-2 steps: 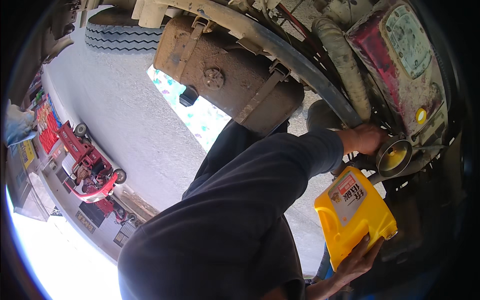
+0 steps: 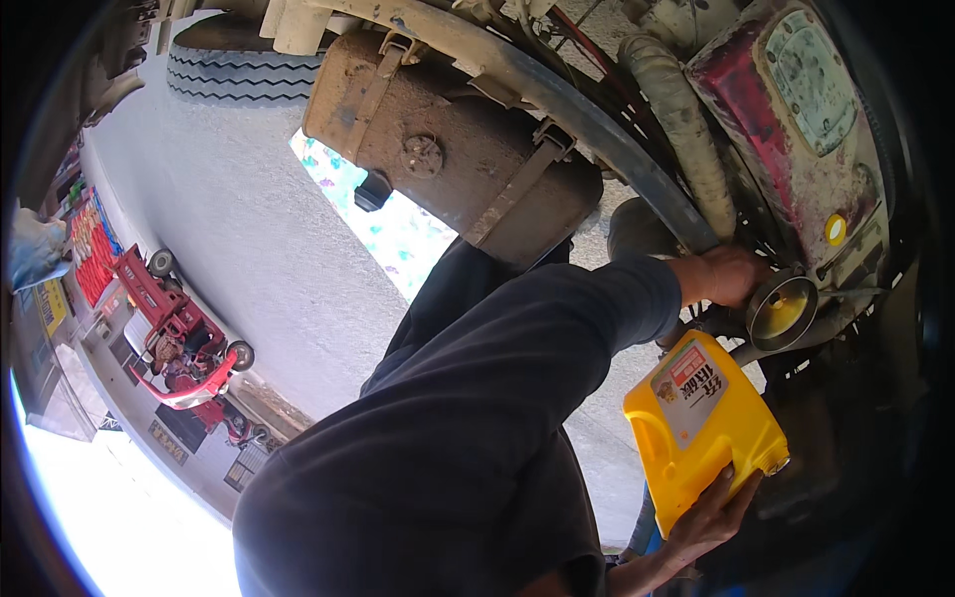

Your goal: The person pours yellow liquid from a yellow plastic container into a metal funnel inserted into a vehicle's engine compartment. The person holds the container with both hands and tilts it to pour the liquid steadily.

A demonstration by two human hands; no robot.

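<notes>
My left hand reaches across from the left in a dark sleeve, its fingers curled at the side of a round metal funnel. Yellowish liquid or sheen shows inside the funnel's bowl; its lower end is hidden among the engine parts. Below it, a yellow plastic oil jug with a pale label is tilted, its mouth pointing to the lower right, apart from the funnel. My right hand supports the jug from beneath, fingers spread along its lower side.
A red, grimy engine cover with a yellow ring rises at upper right, beside a wrapped hose. A curved frame rail crosses above a rusty strapped tank. A tyre and a red three-wheeler stand leftward.
</notes>
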